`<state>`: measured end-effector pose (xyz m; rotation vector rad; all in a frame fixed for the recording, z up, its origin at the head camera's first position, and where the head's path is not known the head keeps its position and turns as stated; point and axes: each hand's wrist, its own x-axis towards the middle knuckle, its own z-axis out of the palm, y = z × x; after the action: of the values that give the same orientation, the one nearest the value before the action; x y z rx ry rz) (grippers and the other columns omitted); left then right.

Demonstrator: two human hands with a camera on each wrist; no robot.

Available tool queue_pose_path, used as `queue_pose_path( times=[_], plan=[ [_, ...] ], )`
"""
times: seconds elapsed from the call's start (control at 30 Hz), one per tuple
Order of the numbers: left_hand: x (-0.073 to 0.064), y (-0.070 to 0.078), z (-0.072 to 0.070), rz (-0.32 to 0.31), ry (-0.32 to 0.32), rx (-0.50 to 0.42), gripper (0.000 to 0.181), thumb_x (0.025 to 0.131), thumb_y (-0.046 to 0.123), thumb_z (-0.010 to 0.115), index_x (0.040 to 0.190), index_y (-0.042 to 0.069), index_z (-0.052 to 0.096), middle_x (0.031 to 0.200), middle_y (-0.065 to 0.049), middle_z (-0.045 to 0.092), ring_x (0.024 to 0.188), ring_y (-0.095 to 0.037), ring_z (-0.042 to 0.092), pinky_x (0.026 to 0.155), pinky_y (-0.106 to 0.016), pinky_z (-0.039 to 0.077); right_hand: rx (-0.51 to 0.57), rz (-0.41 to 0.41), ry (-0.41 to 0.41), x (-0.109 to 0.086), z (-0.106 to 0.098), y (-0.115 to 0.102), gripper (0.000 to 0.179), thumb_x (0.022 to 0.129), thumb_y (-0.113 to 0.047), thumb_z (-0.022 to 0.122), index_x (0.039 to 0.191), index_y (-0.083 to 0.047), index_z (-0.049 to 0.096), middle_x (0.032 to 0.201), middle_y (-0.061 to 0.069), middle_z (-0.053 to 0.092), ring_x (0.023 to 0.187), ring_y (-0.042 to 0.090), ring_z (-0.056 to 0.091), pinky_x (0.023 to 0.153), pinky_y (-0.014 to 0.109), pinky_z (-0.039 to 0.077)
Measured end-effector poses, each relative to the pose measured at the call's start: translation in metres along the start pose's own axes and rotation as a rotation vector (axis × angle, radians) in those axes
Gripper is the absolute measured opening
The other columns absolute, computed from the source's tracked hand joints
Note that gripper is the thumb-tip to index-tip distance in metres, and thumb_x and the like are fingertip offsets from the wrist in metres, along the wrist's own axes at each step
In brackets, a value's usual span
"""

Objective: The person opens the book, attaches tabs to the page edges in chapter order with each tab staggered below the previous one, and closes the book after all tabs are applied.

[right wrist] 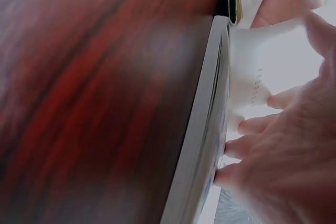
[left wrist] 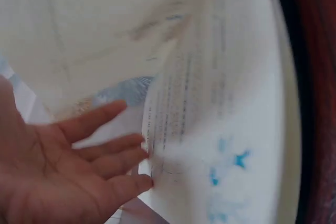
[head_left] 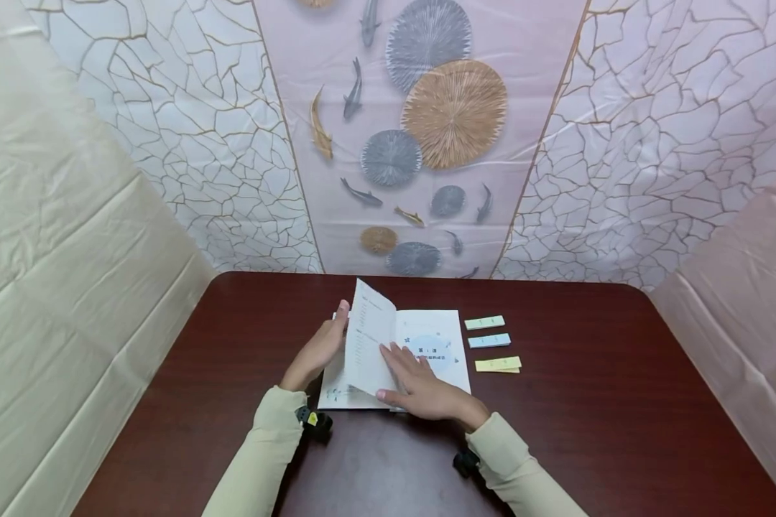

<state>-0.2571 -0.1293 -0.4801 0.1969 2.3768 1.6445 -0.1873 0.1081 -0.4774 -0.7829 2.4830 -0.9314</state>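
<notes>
Book [head_left: 430,327] open toward the table's [head_left: 595,402] far edge. Hands apart, ungripped, fingers extended: left hand [head_left: 317,352] beside the raised leaf [head_left: 370,337], seemingly backing it — right hand [head_left: 423,384] by the gutter, probably steadying. Paper strips [head_left: 489,341] right — likely there to clear the pages.

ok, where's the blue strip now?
In the head view, the blue strip lies on the table just right of the open book, between the green strip and the yellow strip.
</notes>
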Motion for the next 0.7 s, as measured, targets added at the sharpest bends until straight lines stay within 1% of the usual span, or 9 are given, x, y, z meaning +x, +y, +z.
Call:
queue_pose_path(
  times=[0.1,0.13,0.23,0.3,0.4,0.47,0.53,0.63,0.7],
  plan=[
    [-0.002,0.006,-0.004,-0.035,0.083,-0.030,0.084,0.108,0.069,0.029,0.135,0.000,0.068,0.117,-0.017,0.074,0.101,-0.024,0.069,0.100,-0.043,0.050,-0.020,0.012,-0.015,-0.001,0.002,0.001,0.081,0.109,-0.046,0.053,0.170,-0.007,0.015,0.175,0.024,0.005,0.161,0.046,0.001,0.124,0.070,-0.001],
    [-0.003,0.007,-0.005,-0.050,0.114,-0.016,0.079,0.108,0.067,0.036,0.133,0.000,0.070,0.114,-0.016,0.075,0.097,-0.022,0.069,0.095,-0.041,0.052,-0.024,0.014,-0.020,-0.002,0.003,0.002,0.081,0.109,-0.048,0.053,0.170,-0.008,0.016,0.175,0.024,0.005,0.161,0.046,0.000,0.123,0.070,-0.003],
    [-0.005,0.011,-0.010,-0.087,0.205,0.074,0.063,0.105,0.056,0.058,0.125,-0.001,0.074,0.110,-0.013,0.076,0.090,-0.019,0.069,0.082,-0.035,0.054,-0.039,0.017,-0.040,-0.002,0.004,0.002,0.080,0.109,-0.052,0.051,0.169,-0.009,0.020,0.175,0.024,0.002,0.160,0.048,-0.004,0.122,0.071,-0.006],
    [-0.007,0.014,-0.013,-0.106,0.245,0.160,0.052,0.101,0.049,0.068,0.119,0.001,0.077,0.106,-0.010,0.076,0.087,-0.019,0.068,0.076,-0.033,0.053,-0.063,0.018,-0.054,-0.002,0.005,0.002,0.079,0.109,-0.053,0.049,0.169,-0.010,0.020,0.176,0.022,0.001,0.160,0.047,-0.006,0.122,0.070,-0.007],
    [-0.012,0.016,-0.017,-0.137,0.247,0.286,0.038,0.097,0.042,0.076,0.102,0.005,0.080,0.090,-0.005,0.074,0.076,-0.018,0.063,0.066,-0.031,0.048,-0.095,0.020,-0.071,0.000,0.006,0.001,0.077,0.110,-0.053,0.048,0.170,-0.013,0.021,0.176,0.019,-0.001,0.161,0.044,-0.009,0.123,0.068,-0.008],
    [-0.014,0.016,-0.019,-0.158,0.221,0.347,0.033,0.096,0.038,0.078,0.088,0.006,0.079,0.073,-0.001,0.066,0.066,-0.017,0.055,0.059,-0.031,0.043,-0.115,0.023,-0.080,0.001,0.007,0.001,0.077,0.110,-0.052,0.050,0.170,-0.015,0.020,0.176,0.017,-0.003,0.161,0.042,-0.010,0.124,0.067,-0.008],
    [-0.015,0.013,-0.020,-0.178,0.197,0.388,0.033,0.095,0.035,0.080,0.076,0.008,0.074,0.062,0.002,0.057,0.059,-0.015,0.049,0.055,-0.030,0.040,-0.137,0.022,-0.086,0.002,0.008,0.001,0.077,0.109,-0.049,0.054,0.170,-0.015,0.020,0.177,0.017,-0.003,0.161,0.042,-0.009,0.124,0.067,-0.008],
    [-0.014,0.007,-0.019,-0.189,0.188,0.421,0.033,0.094,0.030,0.082,0.071,0.009,0.070,0.059,0.003,0.052,0.057,-0.015,0.046,0.054,-0.030,0.039,-0.168,0.019,-0.090,0.002,0.008,0.001,0.079,0.107,-0.044,0.060,0.170,-0.014,0.021,0.177,0.018,-0.001,0.161,0.043,-0.007,0.124,0.067,-0.005],
    [-0.013,0.001,-0.018,-0.188,0.193,0.446,0.029,0.093,0.030,0.083,0.074,0.010,0.072,0.064,0.002,0.058,0.060,-0.016,0.050,0.056,-0.030,0.041,-0.180,0.024,-0.089,0.001,0.008,0.000,0.078,0.107,-0.041,0.061,0.169,-0.013,0.023,0.177,0.017,0.001,0.162,0.043,-0.005,0.125,0.067,-0.004]
  ],
)
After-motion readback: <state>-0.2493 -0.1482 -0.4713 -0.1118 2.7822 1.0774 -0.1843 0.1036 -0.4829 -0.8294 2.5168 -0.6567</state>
